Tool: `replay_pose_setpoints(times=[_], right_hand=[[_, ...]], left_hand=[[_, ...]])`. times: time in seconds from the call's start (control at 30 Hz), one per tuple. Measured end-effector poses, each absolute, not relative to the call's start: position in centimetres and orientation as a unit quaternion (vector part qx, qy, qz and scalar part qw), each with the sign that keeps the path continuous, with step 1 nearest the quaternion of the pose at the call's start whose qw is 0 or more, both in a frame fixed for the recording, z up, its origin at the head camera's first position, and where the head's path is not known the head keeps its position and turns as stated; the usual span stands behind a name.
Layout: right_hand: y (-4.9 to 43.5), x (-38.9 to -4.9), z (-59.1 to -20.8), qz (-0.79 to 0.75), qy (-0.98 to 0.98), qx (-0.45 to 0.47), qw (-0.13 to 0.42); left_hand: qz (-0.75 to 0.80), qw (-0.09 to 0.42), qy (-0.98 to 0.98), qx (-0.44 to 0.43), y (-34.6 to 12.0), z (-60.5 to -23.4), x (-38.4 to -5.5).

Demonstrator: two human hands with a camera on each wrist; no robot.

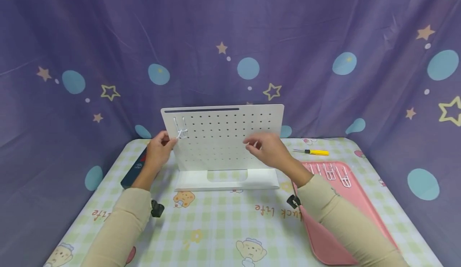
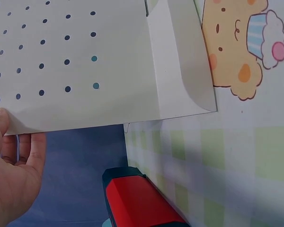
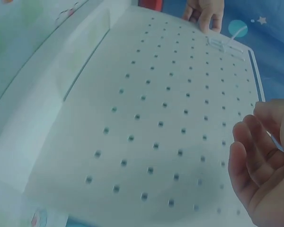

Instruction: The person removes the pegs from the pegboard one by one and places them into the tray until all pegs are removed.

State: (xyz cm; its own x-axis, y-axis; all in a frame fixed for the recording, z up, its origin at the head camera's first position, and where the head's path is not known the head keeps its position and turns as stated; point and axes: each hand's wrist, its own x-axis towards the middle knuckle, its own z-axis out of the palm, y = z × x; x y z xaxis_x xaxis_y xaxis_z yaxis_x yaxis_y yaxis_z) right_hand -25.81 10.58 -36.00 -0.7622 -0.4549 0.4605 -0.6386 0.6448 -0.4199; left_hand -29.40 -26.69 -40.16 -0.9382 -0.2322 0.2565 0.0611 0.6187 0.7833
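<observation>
A white pegboard (image 1: 216, 151) with rows of small holes stands on its base at the middle of the table. My left hand (image 1: 158, 151) pinches its left edge, with the thumb on the front face (image 2: 47, 111) and the fingers behind. Just above that thumb, a white wire hook (image 1: 181, 127) hangs on the board's upper left. My right hand (image 1: 268, 151) hovers before the board's right half, its fingers loosely bent and nothing held. From the right wrist view, the right palm (image 3: 270, 175) appears beside the perforated face.
To the right lies a pink tray (image 1: 360, 207) with several white wire hooks (image 1: 329, 171) at its far end. A yellow-handled screwdriver (image 1: 318, 152) lies behind the tray. Left of the board is a dark and red object (image 1: 134, 174), partly hidden by my left arm. A purple curtain (image 1: 201, 27) hangs behind.
</observation>
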Motion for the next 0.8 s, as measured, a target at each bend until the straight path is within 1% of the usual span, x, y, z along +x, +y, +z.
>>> replay_pose_setpoints(times=[0.33,0.5,0.63,0.8], right_hand=[[4.5,-28.0,-36.0,0.27,-0.883,0.333,0.191],[1.3,-28.4,-36.6,0.254,-0.888,0.318,0.214],[-1.2,-28.5,-36.4,0.221,-0.892,0.308,0.247],[-4.0,-28.7,-35.9,0.186,-0.903,0.293,0.254]], left_hand=[[-0.428,0.174,-0.886,0.046,-26.7,-39.9,-29.5],[-0.429,0.171,-0.886,0.047,-26.6,-39.8,-29.2],[-0.433,0.17,-0.884,0.046,-26.5,-39.7,-29.1],[-0.434,0.173,-0.883,0.05,-26.4,-39.6,-29.2]])
